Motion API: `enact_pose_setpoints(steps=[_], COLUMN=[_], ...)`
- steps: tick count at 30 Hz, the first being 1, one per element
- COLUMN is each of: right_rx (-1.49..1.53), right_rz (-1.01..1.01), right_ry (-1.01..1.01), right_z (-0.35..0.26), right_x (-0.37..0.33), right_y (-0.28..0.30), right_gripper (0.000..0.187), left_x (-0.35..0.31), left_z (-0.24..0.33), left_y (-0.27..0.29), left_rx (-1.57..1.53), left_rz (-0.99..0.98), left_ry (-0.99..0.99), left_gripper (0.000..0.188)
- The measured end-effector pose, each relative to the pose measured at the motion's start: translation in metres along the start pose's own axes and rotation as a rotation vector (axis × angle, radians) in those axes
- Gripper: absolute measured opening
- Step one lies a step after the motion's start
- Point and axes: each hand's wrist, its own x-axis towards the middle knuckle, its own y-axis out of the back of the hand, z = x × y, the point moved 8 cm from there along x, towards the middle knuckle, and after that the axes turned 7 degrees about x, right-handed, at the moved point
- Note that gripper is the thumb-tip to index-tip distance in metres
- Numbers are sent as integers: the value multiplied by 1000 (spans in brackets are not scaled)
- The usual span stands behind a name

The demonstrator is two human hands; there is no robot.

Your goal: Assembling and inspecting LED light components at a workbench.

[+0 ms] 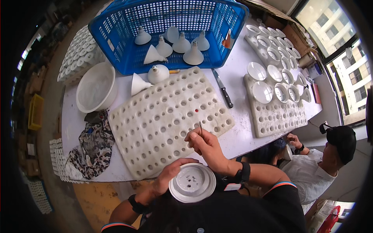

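Note:
My left hand (169, 174) is closed on the rim of a round white lamp housing (192, 182), held close to my body. Its open face is up, and small dark spots show on the flat disc inside. Above it, my right hand (208, 148) pinches a thin dark metal tool (201, 128) that points upward; its exact kind is too small to tell. Beyond both hands lies a foam board (167, 120) full of round holes, with a small red bit (196, 110) on it. Two white lamp bodies, one standing (158, 73) and one tipped (139, 84), are at its far edge.
A blue basket (169, 66) with several white lamp bodies stands at the back. A knife (223, 90) lies right of the board. Left are a white bowl (97, 87) and camouflage cloth (95, 143). A second holed board (274, 116) carries lamp parts; another person (311, 171) sits at right.

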Motion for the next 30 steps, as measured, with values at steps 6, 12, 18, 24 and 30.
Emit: enact_pose_setpoints(steps=[6, 12, 18, 24, 30], right_rx=[110, 63, 84, 78, 70], right_rz=[-150, -62, -38, -19, -153], right_ry=[-33, 35, 51, 43, -122], right_z=[-2, 4, 5, 4, 34], right_x=[-31, -44, -49, -47, -14], right_y=[-4, -9, -13, -11, 4], right_gripper=[23, 21, 20, 20, 23], left_x=[-13, -13, -16, -12, 0], left_z=[1, -13, -9, -6, -6], left_y=[-7, -1, -5, -7, 5], left_rx=[-174, -119, -126, -185, 82], left_rz=[68, 122, 143, 201, 28], left_ry=[-56, 55, 9, 82, 42], left_gripper=[69, 68, 63, 58, 67])
